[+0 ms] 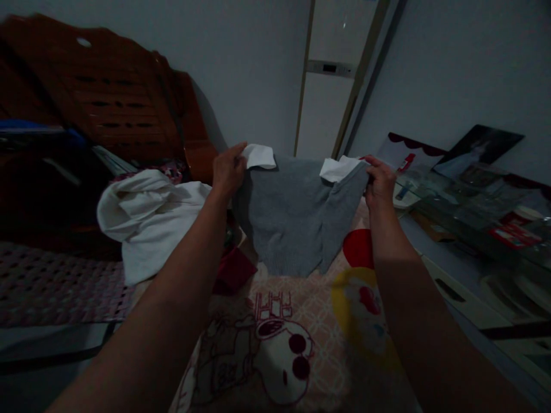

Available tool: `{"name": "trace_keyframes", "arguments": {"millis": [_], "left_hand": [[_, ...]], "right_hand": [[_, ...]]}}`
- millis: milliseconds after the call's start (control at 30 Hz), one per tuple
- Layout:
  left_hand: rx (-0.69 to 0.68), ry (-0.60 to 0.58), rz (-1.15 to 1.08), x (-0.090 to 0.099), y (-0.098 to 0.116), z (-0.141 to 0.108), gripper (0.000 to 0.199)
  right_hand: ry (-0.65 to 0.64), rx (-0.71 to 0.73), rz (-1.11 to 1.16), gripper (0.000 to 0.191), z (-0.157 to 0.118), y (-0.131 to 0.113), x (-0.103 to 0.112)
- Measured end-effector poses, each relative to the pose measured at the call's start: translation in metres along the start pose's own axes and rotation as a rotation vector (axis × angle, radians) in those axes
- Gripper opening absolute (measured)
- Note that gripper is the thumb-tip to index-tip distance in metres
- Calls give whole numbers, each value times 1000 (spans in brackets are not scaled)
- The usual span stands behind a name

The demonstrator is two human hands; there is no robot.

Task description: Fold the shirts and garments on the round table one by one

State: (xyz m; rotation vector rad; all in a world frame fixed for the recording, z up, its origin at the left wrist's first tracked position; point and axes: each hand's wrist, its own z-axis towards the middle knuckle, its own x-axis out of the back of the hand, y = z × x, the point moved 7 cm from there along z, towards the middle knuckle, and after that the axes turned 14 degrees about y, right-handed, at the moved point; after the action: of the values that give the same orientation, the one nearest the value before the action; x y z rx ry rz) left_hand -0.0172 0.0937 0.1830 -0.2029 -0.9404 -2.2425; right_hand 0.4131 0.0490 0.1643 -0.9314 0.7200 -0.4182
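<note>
A grey knitted garment with white parts at its two upper corners hangs spread between my hands. My left hand is closed on its upper left corner, by one white piece. At the upper right corner, by the other white piece, my right hand pinches the edge. The ribbed lower edge hangs at a patterned blanket with a cartoon dog on it. Left of the garment lies a crumpled white cloth, and a dark red cloth is near its lower left edge.
A carved wooden bench stands at the back left, with a pink woven surface below it. A tall white cabinet unit is against the back wall. On the right is a glass-topped stand with pictures and small items.
</note>
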Motion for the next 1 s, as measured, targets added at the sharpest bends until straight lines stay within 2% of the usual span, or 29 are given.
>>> {"name": "trace_keyframes", "arguments": {"millis": [67,167,200,300,367,500,600,667,767,867,933,1000], "left_hand": [[-64,-45,86,-14,-7,-15,60],[-53,-99,186,-29,-17,-60,63],[-76,-156,201,-34,-17,-78,62],[-77,-391,284,-47,-15,-129,42],[-23,-475,406,-44,-17,-151,36],[45,-518,613,-25,-22,-169,34],[53,-543,599,-20,-22,-177,37],[89,-535,559,-20,-20,-184,42],[145,-489,546,-23,-15,-194,51],[181,-419,540,-23,-12,-198,50],[233,-370,480,-20,-15,-197,47],[312,-291,388,-13,-20,-193,43]], "right_hand": [[5,45,-215,32,-7,16,8],[-32,58,-552,35,-42,44,30],[-79,46,-657,34,-59,52,37],[-217,12,-912,33,-110,63,55],[-338,10,-1076,31,-141,62,60],[-535,116,-1251,39,-184,44,57],[-643,89,-1292,53,-209,38,54],[-674,83,-1322,55,-221,38,52],[-657,131,-1373,48,-230,39,50],[-572,143,-1347,43,-229,41,51],[-449,69,-1260,40,-221,43,58],[-272,-108,-1125,40,-210,47,74]]}}
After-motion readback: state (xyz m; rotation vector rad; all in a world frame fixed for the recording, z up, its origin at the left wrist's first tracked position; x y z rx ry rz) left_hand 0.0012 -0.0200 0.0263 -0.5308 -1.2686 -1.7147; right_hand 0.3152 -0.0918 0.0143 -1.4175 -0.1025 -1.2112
